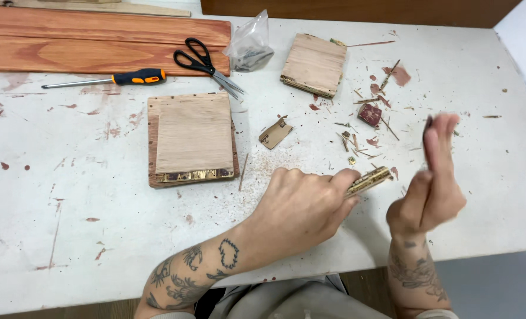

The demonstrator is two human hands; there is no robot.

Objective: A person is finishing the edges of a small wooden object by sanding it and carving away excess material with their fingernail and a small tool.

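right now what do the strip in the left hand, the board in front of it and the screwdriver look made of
Strip pinched in the left hand: looks like thin brass-coloured metal, from its yellow sheen.
Board: pale, unfinished wood, probably plywood, with visible grain and a reddish layer beneath.
Screwdriver: grey metal shaft with a black and orange handle, likely plastic or rubber.

Bare table [97, 236] left; splinters [363, 142] crowd right side
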